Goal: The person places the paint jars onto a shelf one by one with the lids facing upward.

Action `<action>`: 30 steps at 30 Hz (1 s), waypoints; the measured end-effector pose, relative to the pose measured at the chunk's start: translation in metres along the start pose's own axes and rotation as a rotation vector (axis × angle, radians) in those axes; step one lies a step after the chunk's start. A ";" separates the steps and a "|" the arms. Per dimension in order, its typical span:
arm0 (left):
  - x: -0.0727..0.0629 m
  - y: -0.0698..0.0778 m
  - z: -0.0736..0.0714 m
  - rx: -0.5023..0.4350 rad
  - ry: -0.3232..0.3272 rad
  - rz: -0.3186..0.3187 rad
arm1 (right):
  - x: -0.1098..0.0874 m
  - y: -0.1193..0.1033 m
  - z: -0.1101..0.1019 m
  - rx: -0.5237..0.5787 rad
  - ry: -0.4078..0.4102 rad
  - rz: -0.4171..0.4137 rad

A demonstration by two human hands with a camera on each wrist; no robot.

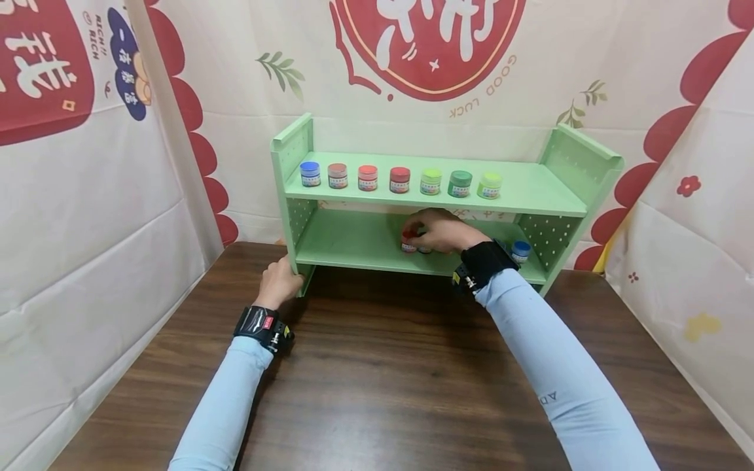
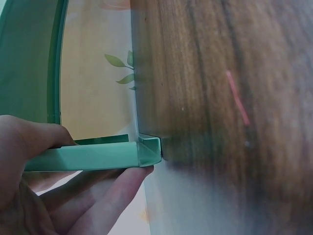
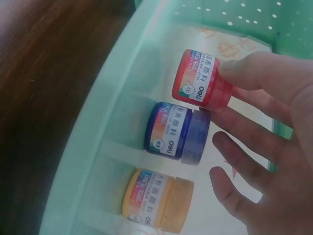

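Observation:
On the lower shelf (image 1: 347,245) of a green two-tier rack, my right hand (image 1: 440,230) pinches a red paint jar (image 3: 195,78) by its lid between thumb and fingers. Right beside that jar stands a dark blue paint jar (image 3: 168,132), then a yellow-orange paint jar (image 3: 149,198), both seen in the right wrist view. The other fingers of this hand spread loosely past their lids. My left hand (image 1: 280,282) grips the bottom of the rack's left side panel (image 2: 98,155), thumb on one face and fingers on the other.
Several paint jars line the upper shelf (image 1: 533,186), from a blue jar (image 1: 310,174) at left to a light green jar (image 1: 489,186). Another blue jar (image 1: 521,252) stands at the lower shelf's right end. The rack rests on a brown wooden table (image 1: 377,366), before a printed cloth (image 1: 224,131).

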State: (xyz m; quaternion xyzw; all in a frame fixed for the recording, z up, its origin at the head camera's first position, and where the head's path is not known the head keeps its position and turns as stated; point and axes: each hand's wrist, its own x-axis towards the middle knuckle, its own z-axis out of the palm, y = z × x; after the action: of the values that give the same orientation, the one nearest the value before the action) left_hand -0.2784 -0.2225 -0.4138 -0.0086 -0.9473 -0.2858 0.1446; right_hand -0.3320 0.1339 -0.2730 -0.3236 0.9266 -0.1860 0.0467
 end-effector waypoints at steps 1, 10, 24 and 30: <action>0.000 0.000 0.000 0.000 -0.001 -0.002 | 0.001 -0.001 0.001 -0.014 0.007 -0.007; 0.000 -0.001 0.001 0.007 -0.003 -0.011 | 0.008 -0.006 0.010 -0.068 0.040 -0.023; 0.002 0.000 0.000 0.001 0.007 0.002 | 0.007 -0.009 0.008 -0.116 0.083 0.015; 0.002 -0.001 -0.001 0.006 0.007 -0.007 | -0.011 -0.004 0.005 -0.128 0.203 0.011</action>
State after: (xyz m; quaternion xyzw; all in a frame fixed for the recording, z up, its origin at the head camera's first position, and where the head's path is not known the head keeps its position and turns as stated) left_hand -0.2799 -0.2234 -0.4131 -0.0036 -0.9476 -0.2836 0.1468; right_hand -0.3199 0.1368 -0.2764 -0.3004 0.9382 -0.1579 -0.0672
